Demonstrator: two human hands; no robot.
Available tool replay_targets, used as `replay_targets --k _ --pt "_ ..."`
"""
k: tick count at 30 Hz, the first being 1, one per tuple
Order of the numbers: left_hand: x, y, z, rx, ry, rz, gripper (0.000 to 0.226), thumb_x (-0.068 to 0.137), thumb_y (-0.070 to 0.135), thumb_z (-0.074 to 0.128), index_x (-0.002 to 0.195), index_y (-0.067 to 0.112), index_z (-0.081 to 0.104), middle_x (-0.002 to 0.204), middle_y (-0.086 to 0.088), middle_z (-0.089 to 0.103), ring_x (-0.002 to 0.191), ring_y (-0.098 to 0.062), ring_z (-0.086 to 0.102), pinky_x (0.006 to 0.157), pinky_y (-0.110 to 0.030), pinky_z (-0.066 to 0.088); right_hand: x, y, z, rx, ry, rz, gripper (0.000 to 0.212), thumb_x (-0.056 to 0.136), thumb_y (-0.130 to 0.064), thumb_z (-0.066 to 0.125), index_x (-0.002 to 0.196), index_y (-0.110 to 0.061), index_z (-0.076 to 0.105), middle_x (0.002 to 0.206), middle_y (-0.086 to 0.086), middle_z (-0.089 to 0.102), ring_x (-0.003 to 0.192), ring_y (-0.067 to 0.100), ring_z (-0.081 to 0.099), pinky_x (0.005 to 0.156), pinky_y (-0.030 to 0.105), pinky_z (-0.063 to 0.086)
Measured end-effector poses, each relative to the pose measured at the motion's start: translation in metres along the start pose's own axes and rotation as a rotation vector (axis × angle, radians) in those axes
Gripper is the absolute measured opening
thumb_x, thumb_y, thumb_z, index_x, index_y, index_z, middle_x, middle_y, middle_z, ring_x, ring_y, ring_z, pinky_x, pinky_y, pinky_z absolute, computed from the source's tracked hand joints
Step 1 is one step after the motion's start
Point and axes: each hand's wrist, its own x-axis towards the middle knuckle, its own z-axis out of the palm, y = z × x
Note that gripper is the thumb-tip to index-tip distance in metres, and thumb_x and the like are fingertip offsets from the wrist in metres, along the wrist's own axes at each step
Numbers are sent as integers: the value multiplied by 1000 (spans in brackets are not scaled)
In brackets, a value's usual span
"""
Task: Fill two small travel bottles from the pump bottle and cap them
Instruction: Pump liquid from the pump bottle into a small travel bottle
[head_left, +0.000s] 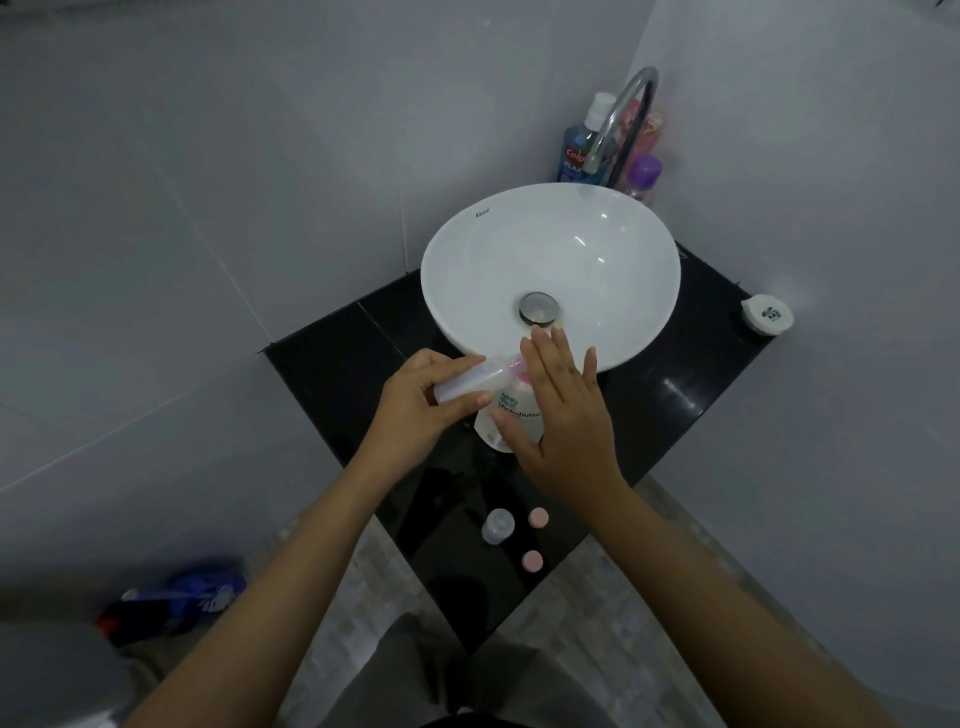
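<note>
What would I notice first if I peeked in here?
Probably the big white sink, sitting on a shiny black counter in the corner. Right in front of it, the left hand tilts a small clear bottle toward the white pump bottle, and the right hand rests flat over the pump.

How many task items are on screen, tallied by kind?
Clear plastic travel bottles: 2, one tilted in the left hand at, one standing on the black counter at
Round pink caps: 2, and
White pump bottle: 1
Total: 5
</note>
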Motion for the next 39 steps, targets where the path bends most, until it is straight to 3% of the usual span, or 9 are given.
replay_targets --k 4,10,12,18,22,29,32,35,39 --pt "0 4 -2 -4 4 13 41 80 19 74 120 21 66 97 5 55 86 6 54 76 -8 48 -1 -2 -6 -54 -32 -16 72 92 -54 39 142 -2 40 151 14 35 144 26 26 120 47 11" --pt "1 7 -6 2 2 25 42 79 23 74 120 24 66 97 9 55 90 2 55 75 -11 48 6 -14 -15 -66 -38 58 86 88 -69 17 147 -8 29 156 8 26 147 20 17 117 29 -15" --pt "2 6 -7 -1 3 17 42 78 25 74 119 27 65 97 10 56 91 1 55 76 -13 48 7 -13 -15 -40 -32 61 85 89 -68 16 147 -7 30 156 8 26 147 20 17 117 30 -13" --pt "1 5 -1 -54 -1 11 46 74 31 74 119 26 66 97 5 55 86 8 55 77 -9 48 4 -4 -7 -21 5 6 70 93 -49 43 142 0 38 152 16 34 144 26 23 120 39 5" --pt "2 1 -2 -18 4 14 42 78 22 75 119 22 66 97 5 55 85 7 54 76 -7 47 0 -2 1 -31 -6 1 70 91 -47 46 141 2 39 151 18 35 144 29 24 120 42 9" --pt "-1 3 -2 8 -7 9 43 79 21 74 122 19 66 97 4 54 87 0 54 75 -8 46 -1 -1 -7 -72 -62 -28 73 90 -50 45 143 -1 36 153 15 31 145 26 22 120 42 10" --pt "-1 7 -3 -17 -1 19 44 79 22 74 122 19 65 96 6 54 85 5 54 74 -10 47 5 -5 -15 -80 -59 6 79 90 -61 35 144 -4 36 153 12 32 145 23 24 120 38 2" --pt "-1 7 -5 34 14 21 45 80 25 73 124 21 65 97 7 55 90 -2 55 76 -14 47 12 -8 -19 -76 -62 29 85 89 -69 20 145 -7 35 154 9 31 146 20 22 119 33 -8" --pt "-1 6 -3 9 7 27 44 80 24 73 123 21 65 98 6 56 88 3 55 74 -10 47 6 -11 -14 -55 -41 32 78 91 -61 35 144 -3 36 153 13 32 145 24 21 120 35 -2"
